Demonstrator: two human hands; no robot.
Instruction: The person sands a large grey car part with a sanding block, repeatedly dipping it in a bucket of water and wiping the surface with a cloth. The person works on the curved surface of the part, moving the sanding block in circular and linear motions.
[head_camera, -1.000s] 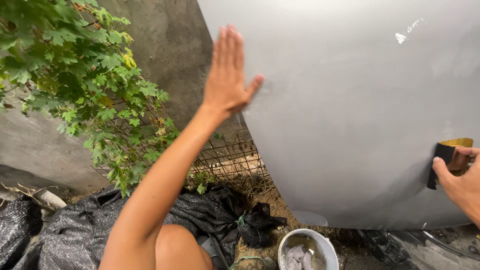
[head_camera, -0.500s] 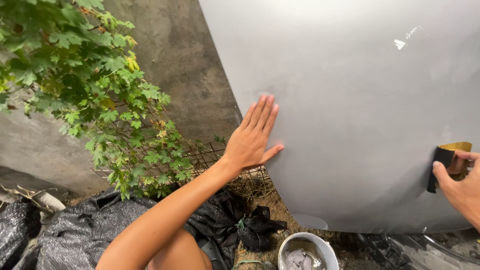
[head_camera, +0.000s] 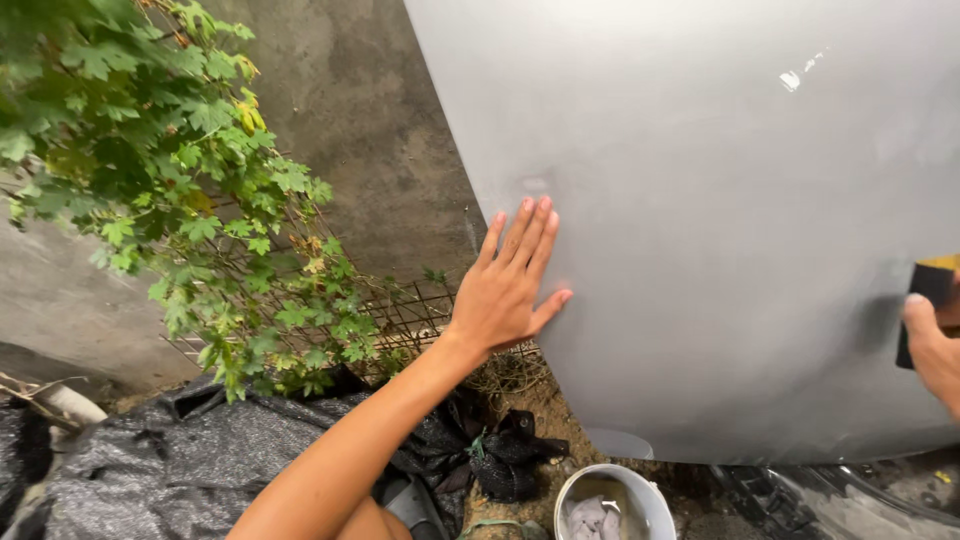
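One white bucket (head_camera: 612, 497) holding grey rags (head_camera: 592, 520), left hand (head_camera: 508, 285) spread flat on grey panel (head_camera: 720, 220), right hand (head_camera: 932, 345) pinching sanding block (head_camera: 925, 300)

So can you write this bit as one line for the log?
left hand: flat on grey panel | right hand: holding sanding block on panel | bucket: below

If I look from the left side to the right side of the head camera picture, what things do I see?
Leafy green bush → left hand flat on the big grey panel → right hand holding a dark block at the right edge.
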